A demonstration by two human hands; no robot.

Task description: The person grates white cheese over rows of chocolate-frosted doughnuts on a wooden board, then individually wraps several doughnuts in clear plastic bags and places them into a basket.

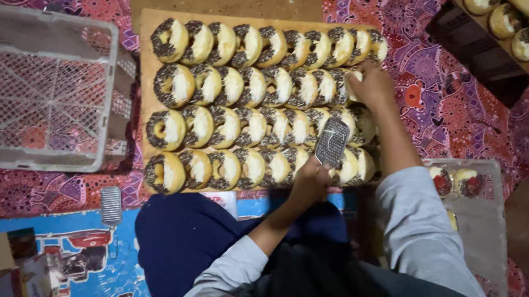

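A wooden board carries four rows of ring doughnuts, each half dark sprinkles, half white topping. My left hand is at the board's near edge. It grips a small metal grater, held over the right end of the front rows. My right hand reaches further in. Its fingers are closed on a doughnut at the right end of the second row, most of it hidden under the hand. Both arms wear grey sleeves.
A white plastic crate stands upside down at the left. A second grater lies on the blue printed mat. A clear tray with red-topped pastries sits at my right. Another board of doughnuts is at top right.
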